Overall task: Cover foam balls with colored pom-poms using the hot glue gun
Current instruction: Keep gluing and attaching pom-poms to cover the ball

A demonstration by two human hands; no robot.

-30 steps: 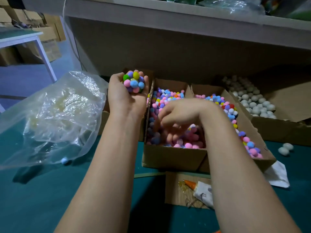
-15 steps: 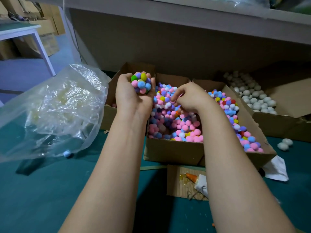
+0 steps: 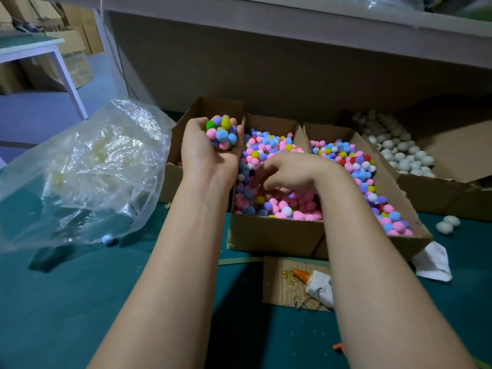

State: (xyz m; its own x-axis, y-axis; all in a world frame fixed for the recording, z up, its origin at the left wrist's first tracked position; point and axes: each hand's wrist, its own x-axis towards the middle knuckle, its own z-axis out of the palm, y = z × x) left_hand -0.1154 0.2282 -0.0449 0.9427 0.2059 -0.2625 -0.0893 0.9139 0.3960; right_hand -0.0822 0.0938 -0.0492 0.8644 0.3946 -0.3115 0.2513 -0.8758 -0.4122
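My left hand (image 3: 210, 153) holds up a foam ball covered in colored pom-poms (image 3: 222, 133), fingers curled round it, above the left edge of the middle cardboard box (image 3: 274, 235). My right hand (image 3: 290, 171) reaches down into that box's loose pom-poms (image 3: 266, 155), its curled fingertips buried among the pink ones; whether it pinches one is hidden. The hot glue gun (image 3: 316, 284), white with an orange nozzle, lies on a cardboard scrap (image 3: 277, 286) in front of the box.
A second box of pom-poms (image 3: 372, 182) stands to the right, and a box of plain white foam balls (image 3: 404, 153) behind it. Two loose foam balls (image 3: 448, 225) lie on the green table. A crumpled clear plastic bag (image 3: 87, 169) fills the left. A shelf overhangs at the back.
My right hand has dropped from the top of the pom-pom heap back down into the box toward me. My left hand keeps the covered ball raised in the same place.
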